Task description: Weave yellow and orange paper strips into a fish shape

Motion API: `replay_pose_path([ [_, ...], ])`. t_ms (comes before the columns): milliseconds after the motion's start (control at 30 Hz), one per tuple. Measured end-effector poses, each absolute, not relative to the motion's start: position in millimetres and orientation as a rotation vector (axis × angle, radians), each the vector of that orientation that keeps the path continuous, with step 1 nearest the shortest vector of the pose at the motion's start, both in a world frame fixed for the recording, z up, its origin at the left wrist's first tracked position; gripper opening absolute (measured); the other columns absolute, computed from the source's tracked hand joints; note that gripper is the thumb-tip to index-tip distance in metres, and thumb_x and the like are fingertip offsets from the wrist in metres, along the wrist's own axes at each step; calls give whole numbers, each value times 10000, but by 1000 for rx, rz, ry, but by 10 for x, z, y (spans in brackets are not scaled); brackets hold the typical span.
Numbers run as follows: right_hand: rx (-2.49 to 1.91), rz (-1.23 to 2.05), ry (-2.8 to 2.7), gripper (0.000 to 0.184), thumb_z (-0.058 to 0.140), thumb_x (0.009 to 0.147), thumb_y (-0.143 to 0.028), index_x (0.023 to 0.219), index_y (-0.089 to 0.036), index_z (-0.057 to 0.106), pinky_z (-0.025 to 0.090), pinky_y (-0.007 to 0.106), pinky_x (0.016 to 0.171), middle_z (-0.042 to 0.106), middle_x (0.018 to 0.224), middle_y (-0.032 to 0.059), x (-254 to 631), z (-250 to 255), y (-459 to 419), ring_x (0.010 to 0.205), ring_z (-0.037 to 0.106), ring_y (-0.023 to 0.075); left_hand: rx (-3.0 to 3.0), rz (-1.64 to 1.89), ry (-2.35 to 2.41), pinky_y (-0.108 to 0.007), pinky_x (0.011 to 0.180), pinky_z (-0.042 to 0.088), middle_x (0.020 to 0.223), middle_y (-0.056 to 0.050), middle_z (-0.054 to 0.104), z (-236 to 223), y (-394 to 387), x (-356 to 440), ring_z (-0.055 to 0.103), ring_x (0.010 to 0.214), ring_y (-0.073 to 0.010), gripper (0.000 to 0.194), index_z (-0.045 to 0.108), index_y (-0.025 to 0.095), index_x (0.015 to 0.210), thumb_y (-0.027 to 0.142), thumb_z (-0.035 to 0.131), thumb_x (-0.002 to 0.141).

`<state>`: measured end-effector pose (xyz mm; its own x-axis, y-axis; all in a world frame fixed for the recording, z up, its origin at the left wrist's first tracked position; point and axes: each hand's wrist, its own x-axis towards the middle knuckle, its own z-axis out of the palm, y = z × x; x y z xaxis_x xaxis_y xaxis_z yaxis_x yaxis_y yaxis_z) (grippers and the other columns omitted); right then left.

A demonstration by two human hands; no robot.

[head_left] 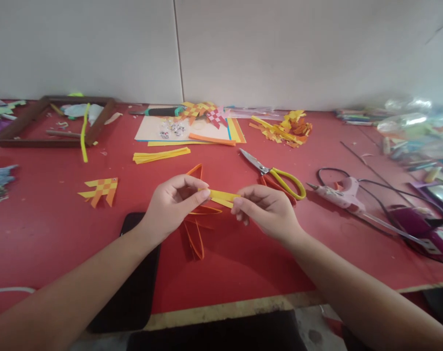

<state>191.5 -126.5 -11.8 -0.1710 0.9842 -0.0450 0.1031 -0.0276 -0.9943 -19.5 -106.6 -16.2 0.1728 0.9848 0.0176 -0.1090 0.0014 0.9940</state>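
Between my two hands a folded yellow paper strip (221, 196) is stretched above the red table. My left hand (179, 202) pinches its left end between thumb and forefinger. At the other end, my right hand (263, 209) pinches the strip with its fingertips. Several orange paper strips (196, 241), bent into loops, lie beneath, partly covered by my left hand. To the left rests a woven yellow-and-orange paper fish (103, 190). A bundle of yellow strips (161, 155) lies beyond my left hand, and scissors (285, 180) with yellow and red handles are just beyond my right.
A pink glue gun (340, 195) with its cord lies right, near a purple power strip (422, 229). A black phone (133, 278) is under my left forearm. Farther back are a brown frame (34, 143), paper sheets (144, 129) and paper scraps (294, 129).
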Motion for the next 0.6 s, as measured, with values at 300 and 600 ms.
replay_pose_path([
  [300, -1238, 1277, -1393, 286, 718, 799, -428, 729, -161, 642, 494, 212, 452, 658, 598, 9, 1903, -112, -1262, 471, 568, 82, 1246, 1129, 1015, -221, 689, 543, 737, 3, 672, -146, -1080, -190, 640, 690, -110, 177, 657, 176, 782, 275, 798, 744],
  [600, -1158, 1351, -1272, 260, 718, 809, -402, 761, -170, 609, 491, 211, 440, 656, 651, 11, 1893, -148, -1243, 521, 587, 95, 1401, 1098, 1033, -224, 682, 525, 811, -6, 627, -207, -1068, -213, 610, 765, -126, 132, 683, 197, 896, 272, 732, 800],
])
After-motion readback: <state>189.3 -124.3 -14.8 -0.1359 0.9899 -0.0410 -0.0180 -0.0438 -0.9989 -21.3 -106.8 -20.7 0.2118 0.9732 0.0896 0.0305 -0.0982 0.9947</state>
